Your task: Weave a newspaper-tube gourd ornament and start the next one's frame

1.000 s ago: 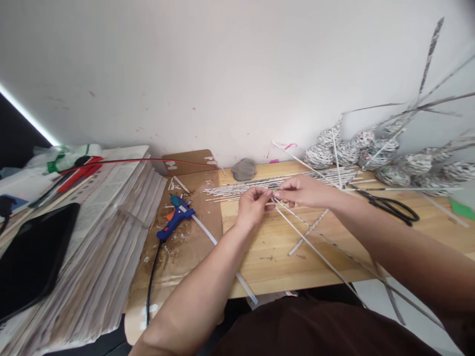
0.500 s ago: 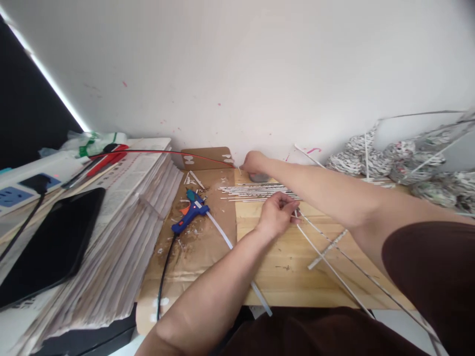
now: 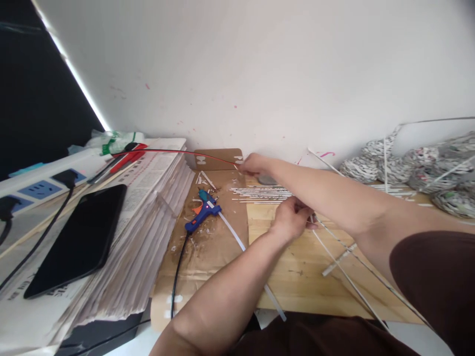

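Note:
My left hand [image 3: 291, 217] pinches thin rolled paper sticks [image 3: 343, 269] where they meet, over the wooden board [image 3: 297, 277]. The sticks run from its fingertips down toward my right side. My right hand [image 3: 252, 164] reaches across to the back of the table, its fingers closed near the cardboard flap [image 3: 218, 159]; a small pale tip shows at its fingers, but what it holds is too small to tell. Between the hands lies a bundle of thin paper sticks [image 3: 260, 194], partly hidden by my right forearm. A grey round thing [image 3: 267, 180] sits just under my right wrist.
A blue glue gun [image 3: 203, 211] with a white glue stick lies on brown cardboard [image 3: 208, 257]. To the left, stacked newspapers [image 3: 148, 237] carry a black phone [image 3: 79, 237] and a power strip [image 3: 40, 173]. Woven paper pieces [image 3: 393, 163] stand at the back right.
The view has shifted left, so everything appears further right. My left hand still pinches the sticks. My right hand stays at the back with its fingers closed.

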`<action>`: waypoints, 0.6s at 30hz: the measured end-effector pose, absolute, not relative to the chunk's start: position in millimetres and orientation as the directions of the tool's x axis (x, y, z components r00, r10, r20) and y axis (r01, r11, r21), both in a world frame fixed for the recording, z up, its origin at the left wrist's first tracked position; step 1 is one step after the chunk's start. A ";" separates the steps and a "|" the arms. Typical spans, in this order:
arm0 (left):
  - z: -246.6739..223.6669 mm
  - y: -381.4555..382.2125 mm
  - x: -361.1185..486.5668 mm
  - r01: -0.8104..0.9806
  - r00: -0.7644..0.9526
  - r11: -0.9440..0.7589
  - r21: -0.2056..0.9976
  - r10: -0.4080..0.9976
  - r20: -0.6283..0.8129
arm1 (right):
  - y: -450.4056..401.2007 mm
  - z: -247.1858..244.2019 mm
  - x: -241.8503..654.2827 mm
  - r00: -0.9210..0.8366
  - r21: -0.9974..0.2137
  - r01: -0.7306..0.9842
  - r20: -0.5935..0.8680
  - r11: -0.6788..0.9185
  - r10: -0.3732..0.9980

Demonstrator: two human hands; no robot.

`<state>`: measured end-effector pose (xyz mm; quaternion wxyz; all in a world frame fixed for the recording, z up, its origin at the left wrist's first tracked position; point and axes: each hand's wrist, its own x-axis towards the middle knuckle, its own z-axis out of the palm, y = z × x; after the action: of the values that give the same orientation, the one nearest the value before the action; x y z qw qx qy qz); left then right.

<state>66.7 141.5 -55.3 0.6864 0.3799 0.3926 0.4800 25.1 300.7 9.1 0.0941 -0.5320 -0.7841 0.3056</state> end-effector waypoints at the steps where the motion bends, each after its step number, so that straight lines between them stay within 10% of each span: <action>1: -55.7 141.8 66.2 -0.364 0.222 0.241 0.900 0.961 -0.168 | 299.2 12.2 22.6 -0.433 -0.631 0.734 -0.152 0.249 0.889; 18: -42.4 143.9 56.2 -0.458 0.124 0.178 0.871 0.983 -0.135 | 191.0 8.9 198.8 -0.136 -0.983 0.186 -0.018 0.007 0.991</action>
<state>56.2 143.9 -42.4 0.6659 0.3442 0.3813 0.5410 198.8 191.0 8.9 0.4143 -0.5103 -0.5763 0.4857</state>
